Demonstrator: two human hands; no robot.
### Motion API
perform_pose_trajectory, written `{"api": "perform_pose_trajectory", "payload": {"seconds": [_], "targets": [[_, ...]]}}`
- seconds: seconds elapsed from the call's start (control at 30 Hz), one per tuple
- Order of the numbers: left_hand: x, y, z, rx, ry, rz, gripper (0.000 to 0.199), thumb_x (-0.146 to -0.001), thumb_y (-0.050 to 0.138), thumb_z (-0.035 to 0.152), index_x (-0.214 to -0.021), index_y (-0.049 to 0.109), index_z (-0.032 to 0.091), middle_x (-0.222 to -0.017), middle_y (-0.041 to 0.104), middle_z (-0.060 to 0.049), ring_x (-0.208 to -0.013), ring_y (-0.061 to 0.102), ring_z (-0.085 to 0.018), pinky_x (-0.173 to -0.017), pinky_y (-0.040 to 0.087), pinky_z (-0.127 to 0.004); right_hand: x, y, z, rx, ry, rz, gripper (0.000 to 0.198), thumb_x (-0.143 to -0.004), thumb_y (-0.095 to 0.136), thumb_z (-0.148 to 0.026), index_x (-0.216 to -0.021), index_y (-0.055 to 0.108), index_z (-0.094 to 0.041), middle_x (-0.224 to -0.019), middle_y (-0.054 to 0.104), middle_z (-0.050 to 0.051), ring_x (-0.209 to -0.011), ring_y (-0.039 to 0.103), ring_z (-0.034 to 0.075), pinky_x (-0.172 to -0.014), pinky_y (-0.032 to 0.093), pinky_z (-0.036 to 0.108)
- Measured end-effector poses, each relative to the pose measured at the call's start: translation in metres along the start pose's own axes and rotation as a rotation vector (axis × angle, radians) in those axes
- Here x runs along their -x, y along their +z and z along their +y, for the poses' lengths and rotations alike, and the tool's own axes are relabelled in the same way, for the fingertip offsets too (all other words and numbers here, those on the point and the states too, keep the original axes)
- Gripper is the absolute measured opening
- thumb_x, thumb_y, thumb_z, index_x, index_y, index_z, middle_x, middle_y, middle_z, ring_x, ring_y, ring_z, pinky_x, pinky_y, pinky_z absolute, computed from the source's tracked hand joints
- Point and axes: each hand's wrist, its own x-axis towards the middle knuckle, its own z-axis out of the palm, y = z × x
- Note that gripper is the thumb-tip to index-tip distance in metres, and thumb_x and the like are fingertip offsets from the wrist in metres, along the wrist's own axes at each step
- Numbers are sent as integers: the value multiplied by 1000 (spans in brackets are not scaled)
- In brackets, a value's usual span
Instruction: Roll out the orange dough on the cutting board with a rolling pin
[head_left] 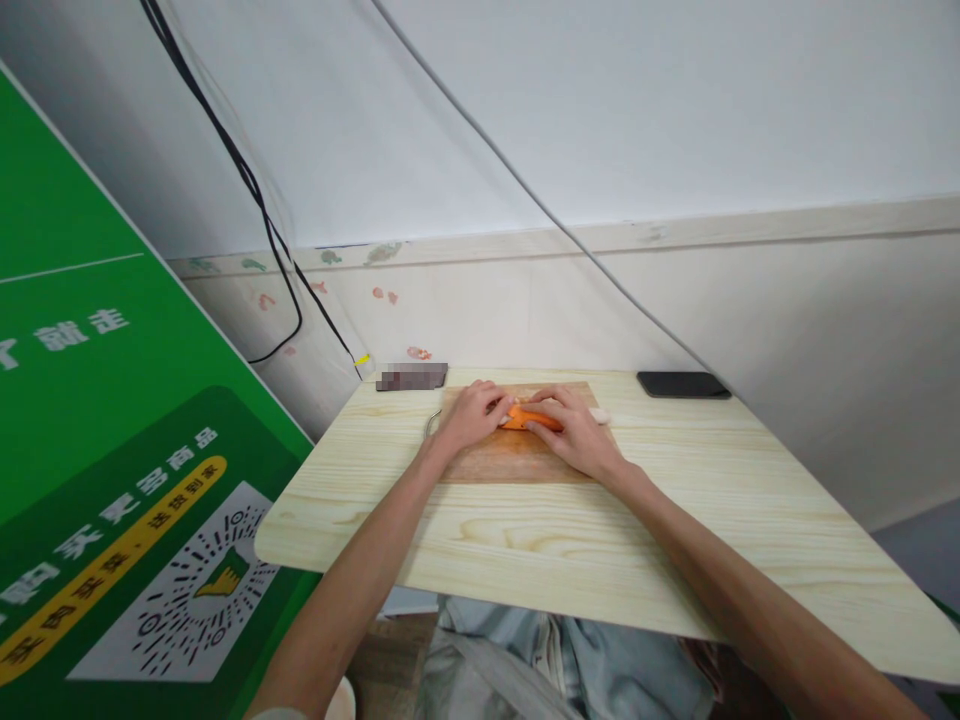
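A long, smooth orange object (516, 416) lies across the wooden cutting board (517, 462); its kind is partly hidden by my fingers. My left hand (478, 412) rests at the object's left end, fingers bent and pressed together around something pale that I cannot make out. From the right, my right hand (574, 428) grips the orange object, with the thumb along its near side and the fingers over the top. A small whitish piece (600, 415) sticks out beyond my right hand at the board's right edge.
A metal loop (430, 424) shows at the board's left side. On the pale wood-grain table (510, 550) lie a black phone (683, 385) at the back right and a blurred flat dark item (411, 377) at the back left. A green printed panel (97, 400) stands left; cables (259, 195) hang along the wall.
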Motion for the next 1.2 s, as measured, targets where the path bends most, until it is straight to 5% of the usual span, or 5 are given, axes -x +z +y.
{"api": "perform_pose_trajectory", "payload": {"seconds": [0.6,0.83,1.03,1.2], "targets": [[0,-1,2,9,-2,-6,36,-111,53,33,-84,74,21,-89,71,-7,-94,64,-23,-92,50,-38,-2,1,-5,1,9,-45,14,-104,61,-22,-114,69,-27,-120,71,10,-118,64,31,-106,52,53],[0,-1,2,6,-4,0,37,-111,53,33,-84,74,21,-88,71,-7,-93,64,-23,-91,50,-38,0,0,-3,23,25,-1,40,-100,65,-24,-139,68,-30,-135,69,12,-130,64,33,-114,52,58],[0,0,1,4,3,8,38,-112,53,33,-82,73,20,-86,69,-6,-90,63,-22,-88,49,-36,1,-7,-10,-7,-11,26,18,-101,68,-31,-113,81,-29,-127,71,11,-123,67,32,-113,52,57],[0,2,0,8,-2,2,36,-112,54,34,-87,77,21,-88,72,-6,-93,64,-22,-90,49,-36,-1,-14,-19,-50,-11,15,26,-106,62,-35,-99,87,-29,-123,72,11,-120,66,31,-111,51,58]]}}
